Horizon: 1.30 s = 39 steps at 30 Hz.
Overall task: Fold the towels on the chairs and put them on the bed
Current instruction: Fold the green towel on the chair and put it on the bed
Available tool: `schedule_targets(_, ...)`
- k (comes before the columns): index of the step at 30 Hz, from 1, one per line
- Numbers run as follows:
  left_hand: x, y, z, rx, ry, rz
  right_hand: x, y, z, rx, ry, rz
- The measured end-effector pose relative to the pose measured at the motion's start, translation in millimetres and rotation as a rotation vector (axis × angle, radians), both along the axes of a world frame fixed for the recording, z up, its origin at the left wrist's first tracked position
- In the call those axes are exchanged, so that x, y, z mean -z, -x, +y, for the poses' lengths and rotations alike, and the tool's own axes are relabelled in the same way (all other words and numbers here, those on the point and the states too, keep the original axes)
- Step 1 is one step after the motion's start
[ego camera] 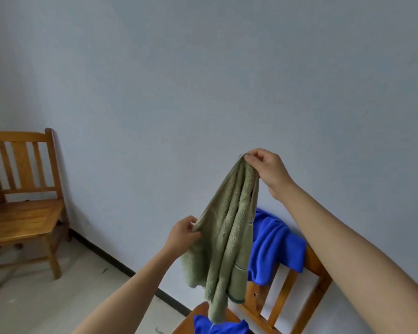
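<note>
One green towel hanging unfolded above chair, right hand pinching top corner, left hand gripping side edge; blue towel draping chair back, bed not showing, so folding's barely starting imo

The wooden chair at the left is cut by the left edge, and the near chair and the lower blue towel by the bottom edge.
</note>
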State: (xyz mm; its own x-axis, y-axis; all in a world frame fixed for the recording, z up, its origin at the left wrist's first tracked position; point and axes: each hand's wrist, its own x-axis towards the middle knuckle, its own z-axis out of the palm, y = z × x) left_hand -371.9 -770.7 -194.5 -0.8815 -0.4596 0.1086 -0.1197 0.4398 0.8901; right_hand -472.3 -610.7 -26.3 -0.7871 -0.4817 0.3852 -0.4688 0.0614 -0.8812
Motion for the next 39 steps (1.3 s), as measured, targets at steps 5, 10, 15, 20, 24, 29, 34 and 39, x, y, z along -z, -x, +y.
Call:
schedule_targets(5, 36.2, -18.5, -29.1, 0.12, 0.056, -0.269, -7.5, 18.7, 16.2, 0.118, 0.126, -0.031)
schedule_targets(10, 16.2, -42.9, -56.6, -0.014, -0.254, -0.042, 23.0, 49.3, 40.9, 0.242, 0.087, -0.195)
schedule_targets(15, -44.0, -35.5, -51.8, -0.069, -0.568, 0.312, 85.6, 47.5, 41.6, 0.23, -0.295, -0.263)
schedule_targets(20, -83.2, -19.3, -37.5, 0.034, -0.054, 0.102, 105.2, 10.1, 18.7, -0.042, -0.519, -0.319)
schedule_targets(24, -78.9, -10.7, -16.6, 0.214, 0.271, -0.13, 100.1, -14.5, -10.1, -0.254, -0.417, -0.261)
schedule_targets(29, -74.8, -18.5, -11.4, 0.296, 0.33, -0.185, 97.6, -25.6, -30.8, -0.346, -0.416, -0.268)
schedule_targets(34, -68.4, -31.6, -17.7, 0.283, 0.302, -0.208, 105.8, -29.8, -44.0, -0.417, -0.457, -0.27)
schedule_targets(39, -50.5, -40.2, -32.2, 0.171, 0.199, -0.233, 100.6, -34.8, -59.7, -0.379, -0.376, -0.178)
